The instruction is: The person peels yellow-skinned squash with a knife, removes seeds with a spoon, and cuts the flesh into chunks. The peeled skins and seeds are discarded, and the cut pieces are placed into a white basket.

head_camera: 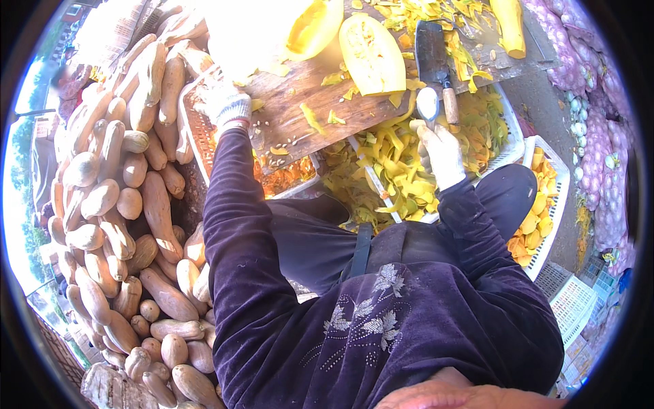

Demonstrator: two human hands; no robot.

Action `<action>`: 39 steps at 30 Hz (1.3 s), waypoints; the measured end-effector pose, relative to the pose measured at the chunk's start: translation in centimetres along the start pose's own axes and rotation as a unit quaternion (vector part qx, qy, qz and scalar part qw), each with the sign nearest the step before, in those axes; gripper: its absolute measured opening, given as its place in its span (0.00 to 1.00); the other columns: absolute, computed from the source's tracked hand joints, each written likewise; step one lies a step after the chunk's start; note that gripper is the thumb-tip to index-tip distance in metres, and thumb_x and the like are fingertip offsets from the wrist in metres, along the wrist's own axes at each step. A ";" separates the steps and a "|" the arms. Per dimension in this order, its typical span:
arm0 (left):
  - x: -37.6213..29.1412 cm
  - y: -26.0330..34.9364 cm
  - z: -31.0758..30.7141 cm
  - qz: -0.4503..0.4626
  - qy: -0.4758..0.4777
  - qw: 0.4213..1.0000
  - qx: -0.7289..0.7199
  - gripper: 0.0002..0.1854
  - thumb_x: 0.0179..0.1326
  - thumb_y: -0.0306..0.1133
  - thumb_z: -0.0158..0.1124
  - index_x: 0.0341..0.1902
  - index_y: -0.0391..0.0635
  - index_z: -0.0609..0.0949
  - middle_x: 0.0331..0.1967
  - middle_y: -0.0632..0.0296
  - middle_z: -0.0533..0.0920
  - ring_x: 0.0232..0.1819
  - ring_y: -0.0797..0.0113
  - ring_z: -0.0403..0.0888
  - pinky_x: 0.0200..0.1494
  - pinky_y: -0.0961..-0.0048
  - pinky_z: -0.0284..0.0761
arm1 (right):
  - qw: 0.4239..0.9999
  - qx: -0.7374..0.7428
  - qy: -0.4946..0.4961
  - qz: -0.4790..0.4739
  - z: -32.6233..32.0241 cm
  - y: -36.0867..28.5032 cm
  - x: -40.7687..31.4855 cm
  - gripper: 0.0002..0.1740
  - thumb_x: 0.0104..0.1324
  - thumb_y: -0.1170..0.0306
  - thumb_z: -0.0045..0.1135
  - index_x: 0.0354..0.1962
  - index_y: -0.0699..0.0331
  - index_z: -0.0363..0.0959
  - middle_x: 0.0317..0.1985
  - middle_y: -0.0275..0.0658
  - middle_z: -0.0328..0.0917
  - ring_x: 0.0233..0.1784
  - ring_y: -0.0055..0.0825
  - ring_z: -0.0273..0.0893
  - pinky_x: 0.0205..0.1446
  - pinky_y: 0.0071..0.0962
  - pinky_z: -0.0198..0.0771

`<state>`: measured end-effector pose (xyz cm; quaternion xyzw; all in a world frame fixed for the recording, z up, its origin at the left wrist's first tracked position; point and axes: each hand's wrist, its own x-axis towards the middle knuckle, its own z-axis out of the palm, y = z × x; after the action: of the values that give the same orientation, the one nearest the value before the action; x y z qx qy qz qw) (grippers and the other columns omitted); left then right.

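Note:
My right hand [439, 148], in a white knit glove, grips a metal spoon [428, 104] with its bowl pointing up, just left of the cleaver's handle. My left hand [225, 102], gloved too, reaches to the left edge of the wooden board [291, 110], above an orange crate; glare hides its fingers, so its hold is unclear. A peeled, halved squash [372, 56] lies cut side up on the board. Beside it is another hollowed half [312, 30], partly lost in glare. The cleaver [431, 53] rests flat at the right, its wooden handle over the edge.
Heaped unpeeled squashes [161, 214] fill the left side. Below the board stand a crate of yellow peelings [409, 174] and one of orange pulp [291, 174]. A white crate [554, 214] at the right holds cut squash pieces. Net bags of onions [603, 153] line the far right.

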<state>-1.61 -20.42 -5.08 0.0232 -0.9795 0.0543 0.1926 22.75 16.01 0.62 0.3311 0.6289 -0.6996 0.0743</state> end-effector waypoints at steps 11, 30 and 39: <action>-7.5 15.8 -10.3 -0.125 -0.396 0.719 -0.558 0.41 0.64 0.51 0.63 0.73 0.36 0.66 0.57 0.40 0.82 0.59 0.51 0.82 0.62 0.62 0.74 | 0.865 -0.464 0.006 -0.194 3.4 -11.0 13.0 0.34 0.69 0.43 0.51 0.61 0.60 0.73 0.57 0.54 0.78 0.59 0.49 0.78 0.62 0.44 0.72; -10.3 6.7 -9.1 -0.107 -0.223 0.875 -0.415 0.32 0.59 0.41 0.64 0.66 0.39 0.77 0.52 0.44 0.85 0.53 0.55 0.83 0.59 0.63 0.74 | 0.895 -0.380 -0.082 -0.220 6.8 -2.2 7.7 0.14 0.69 0.66 0.53 0.50 0.59 0.77 0.42 0.45 0.81 0.49 0.42 0.80 0.55 0.38 0.76; -11.6 9.5 -5.4 -0.214 -0.109 0.723 -0.648 0.34 0.62 0.34 0.64 0.71 0.36 0.69 0.64 0.40 0.77 0.63 0.53 0.77 0.66 0.64 0.69 | 0.740 -0.564 -0.019 -0.366 8.7 0.4 11.6 0.20 0.71 0.58 0.48 0.47 0.67 0.74 0.36 0.52 0.81 0.46 0.49 0.81 0.53 0.41 0.74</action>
<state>10.48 -10.07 -5.43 0.1079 -0.7594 -0.6390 0.0588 10.79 11.48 -6.32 -0.0409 0.9797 -0.1961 -0.0024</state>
